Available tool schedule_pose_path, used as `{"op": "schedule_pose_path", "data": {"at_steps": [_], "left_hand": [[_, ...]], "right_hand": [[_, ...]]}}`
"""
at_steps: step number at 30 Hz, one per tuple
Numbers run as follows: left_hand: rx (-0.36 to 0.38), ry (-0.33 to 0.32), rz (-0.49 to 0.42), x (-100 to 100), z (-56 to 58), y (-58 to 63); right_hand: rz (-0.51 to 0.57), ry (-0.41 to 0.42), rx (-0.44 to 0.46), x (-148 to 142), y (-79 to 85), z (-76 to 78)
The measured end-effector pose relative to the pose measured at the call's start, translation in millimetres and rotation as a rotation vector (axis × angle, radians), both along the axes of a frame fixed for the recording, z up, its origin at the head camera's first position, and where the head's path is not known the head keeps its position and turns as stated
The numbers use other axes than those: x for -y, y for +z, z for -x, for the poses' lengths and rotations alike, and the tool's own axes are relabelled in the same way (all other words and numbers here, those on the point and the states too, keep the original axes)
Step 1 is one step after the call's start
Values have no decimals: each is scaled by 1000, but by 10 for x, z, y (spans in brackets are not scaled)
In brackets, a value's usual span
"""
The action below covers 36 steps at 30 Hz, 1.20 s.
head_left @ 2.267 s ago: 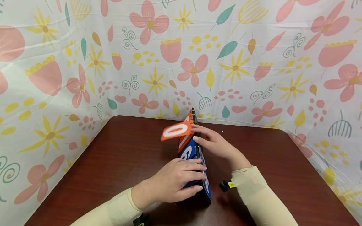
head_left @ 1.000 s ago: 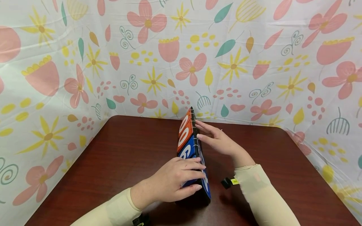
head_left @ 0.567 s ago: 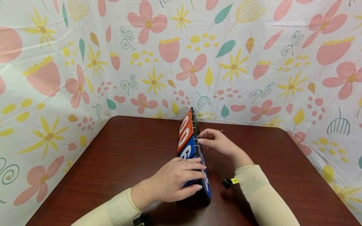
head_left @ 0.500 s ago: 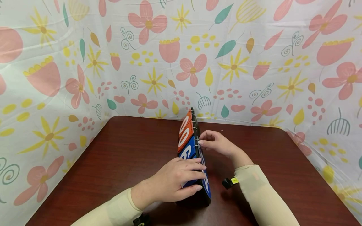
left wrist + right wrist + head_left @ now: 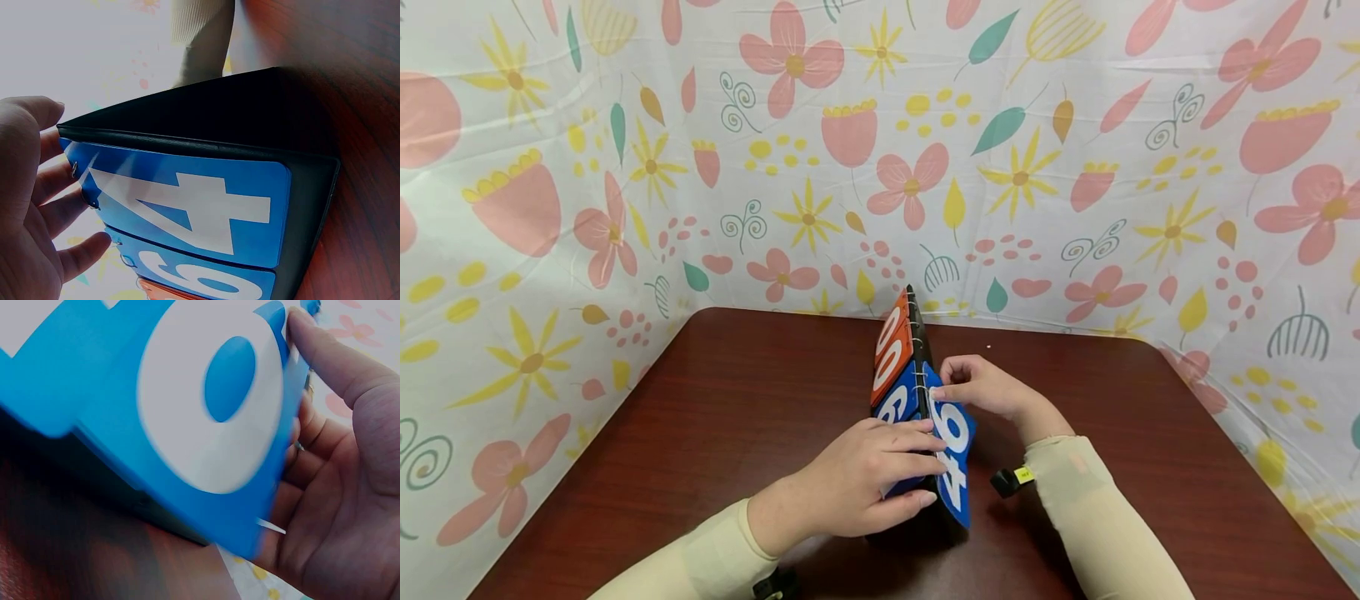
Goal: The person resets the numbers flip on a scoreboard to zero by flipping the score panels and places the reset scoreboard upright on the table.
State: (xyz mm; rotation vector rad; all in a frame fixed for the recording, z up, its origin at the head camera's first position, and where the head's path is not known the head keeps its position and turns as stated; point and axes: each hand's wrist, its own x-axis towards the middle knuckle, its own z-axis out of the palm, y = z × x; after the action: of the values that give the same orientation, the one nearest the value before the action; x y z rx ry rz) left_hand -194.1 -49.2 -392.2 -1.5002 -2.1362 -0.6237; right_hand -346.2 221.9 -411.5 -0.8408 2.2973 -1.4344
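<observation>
The left hand [image 5: 857, 479] rests, fingers spread, over the scoreboard [image 5: 906, 387] on the table [image 5: 760, 392]; the right hand [image 5: 988, 387] pinches a blue card [image 5: 955, 427] tilted out from its side

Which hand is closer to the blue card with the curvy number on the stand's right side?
Right. The right hand pinches that blue card by an edge; the left hand lies across the stand, toward its near end.
</observation>
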Motion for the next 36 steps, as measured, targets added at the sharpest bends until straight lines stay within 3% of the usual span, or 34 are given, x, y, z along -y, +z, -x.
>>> {"op": "schedule_pose_path", "data": {"at_steps": [14,26,32,36], "left_hand": [[84,0,-4,-1,-23,13],[119,1,-8,2,-45,-3],[84,7,-9,4,-36,-3],[39,11,-5,5,-22,0]], "right_hand": [[-46,57,-112,-93,133,-17],[-149,49,-230,-90,236,-90],[-236,6,-303,-60,308,-137],[-278,14,-258,-21,350,-172]]}}
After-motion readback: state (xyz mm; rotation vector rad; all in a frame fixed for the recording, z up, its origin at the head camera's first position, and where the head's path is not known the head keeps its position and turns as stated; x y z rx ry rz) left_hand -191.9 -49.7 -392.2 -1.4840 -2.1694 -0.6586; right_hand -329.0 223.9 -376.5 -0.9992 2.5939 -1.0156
